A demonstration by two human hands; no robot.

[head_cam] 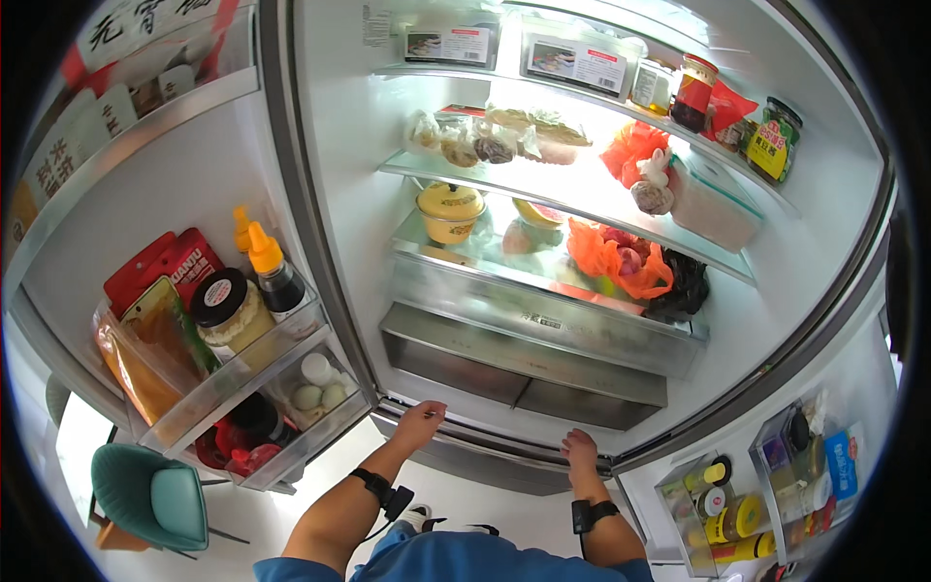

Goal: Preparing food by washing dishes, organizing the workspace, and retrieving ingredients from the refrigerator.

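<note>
An open refrigerator fills the view. My left hand [422, 424] is near the lower front edge of its compartment, fingers loosely curled, holding nothing that I can see. My right hand [580, 445] is by the same edge farther right, its fingers partly bent; nothing shows in it. Beyond them lie the lower drawers [520, 364]. Above stand a yellow lidded pot [449, 211], a cut citrus fruit [540, 213], an orange plastic bag [582, 244] and a black plastic bag [684, 280]. Wrapped food [538, 134] and a lidded clear container [713, 204] rest on the middle shelf.
The left door's bins [233, 378] hold jars, sauce bottles, packets and eggs. More jars and bottles stand in the right door's bins [676, 509]. Clear boxes [574, 62] and jars line the top shelf. A green chair [149, 498] stands at the lower left.
</note>
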